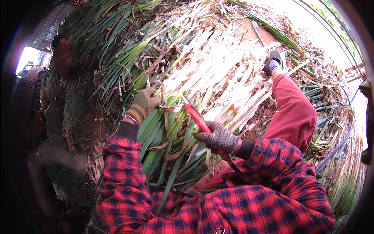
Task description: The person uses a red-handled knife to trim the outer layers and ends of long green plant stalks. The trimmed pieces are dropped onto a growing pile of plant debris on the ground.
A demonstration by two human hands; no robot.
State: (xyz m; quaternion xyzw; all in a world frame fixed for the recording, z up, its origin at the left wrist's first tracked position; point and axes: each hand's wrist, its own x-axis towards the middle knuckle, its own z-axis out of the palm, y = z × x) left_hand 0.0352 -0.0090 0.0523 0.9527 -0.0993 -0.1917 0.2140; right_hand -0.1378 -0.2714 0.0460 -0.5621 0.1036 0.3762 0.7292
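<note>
My left hand (145, 103), in a green-brown work glove, is closed at the edge of a bunch of long green onion-like leaves (152, 130), its fingertips partly hidden among them. In my striped grey glove, my right hand (220, 138) grips a red-handled cutting tool (198, 119). Its narrow metal tip points up and left, toward the leaves beside my left hand. Pale stalks (218, 78), with dry brown husks among them, stretch away from the bunch and look washed out by bright sun.
Heaped green-leaved plants (105, 43) rise at the far left, beside a person in a red top (64, 56). My red-trousered leg (292, 105) extends along the right side of the stalks. Beyond it, a blue hose (339, 146) crosses more plants.
</note>
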